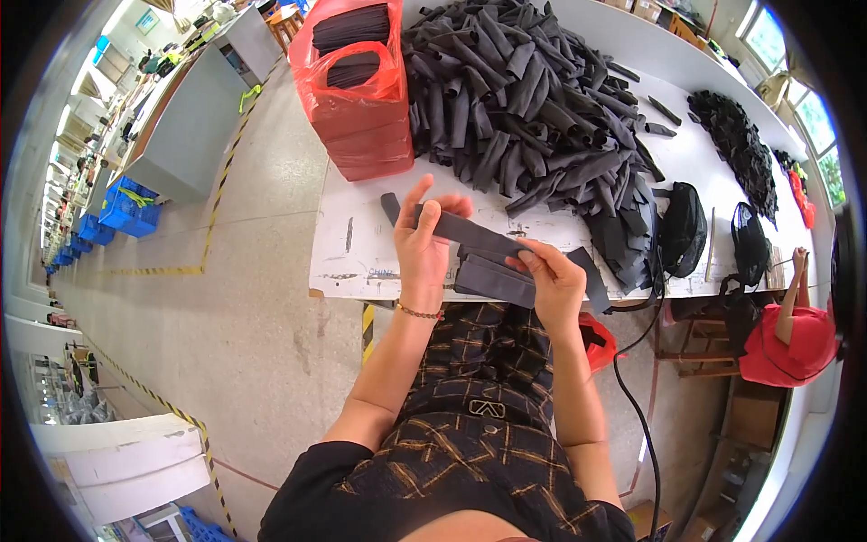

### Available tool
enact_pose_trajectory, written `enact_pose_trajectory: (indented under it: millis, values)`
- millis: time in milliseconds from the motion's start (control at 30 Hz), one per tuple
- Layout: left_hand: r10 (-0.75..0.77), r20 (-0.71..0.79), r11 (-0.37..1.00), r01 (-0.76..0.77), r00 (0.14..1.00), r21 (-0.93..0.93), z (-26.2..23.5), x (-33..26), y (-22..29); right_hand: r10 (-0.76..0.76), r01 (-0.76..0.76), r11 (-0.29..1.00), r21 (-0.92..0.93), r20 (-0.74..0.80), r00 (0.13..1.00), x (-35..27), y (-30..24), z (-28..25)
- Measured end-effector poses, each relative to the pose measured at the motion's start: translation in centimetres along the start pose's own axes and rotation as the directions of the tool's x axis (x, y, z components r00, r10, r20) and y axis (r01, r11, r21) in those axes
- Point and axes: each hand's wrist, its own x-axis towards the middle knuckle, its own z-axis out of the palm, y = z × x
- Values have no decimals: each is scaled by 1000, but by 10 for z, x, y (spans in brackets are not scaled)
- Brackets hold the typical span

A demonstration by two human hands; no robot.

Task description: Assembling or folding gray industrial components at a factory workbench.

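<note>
A dark grey fabric strip [479, 237] is stretched between my two hands, just above the table's near edge. My left hand [423, 242] has its end between thumb and fingers, with the other fingers partly spread. At the strip's other end, my right hand [553, 282] pinches it between thumb and fingertips. Beneath lies a small stack of flat dark strips [495, 278], partly covered by the held one. Another dark piece [390, 208] pokes out beside my left hand. Beyond my hands rises a large heap of rolled or folded dark grey fabric pieces [524, 99].
A red plastic bag [361, 135] packed with dark strips stands at the table's [339, 226] left. Black mesh bags [684, 230] and a smaller dark pile [736, 149] lie to the right. A black cable [643, 406] hangs down. A person in red [790, 343] sits at far right.
</note>
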Motion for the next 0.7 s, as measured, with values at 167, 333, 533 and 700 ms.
enact_pose_trajectory:
  millis: [167,333,533,700]
  values:
    - [-399,-226,916,379,889,-128,-23,-17,-13,-655,597,552,-583,141,743,4,9,1]
    - [-363,-222,921,384,905,60,-15,-23,-12,-534,604,578,-549,306,788,0,24,-4]
    - [-269,-117,946,286,956,154,-13,-28,-21,199,-199,950,242,25,980,-11,28,6]
    - [-272,-104,942,287,957,176,-14,-35,-26,238,-223,953,205,-48,970,-10,37,8]
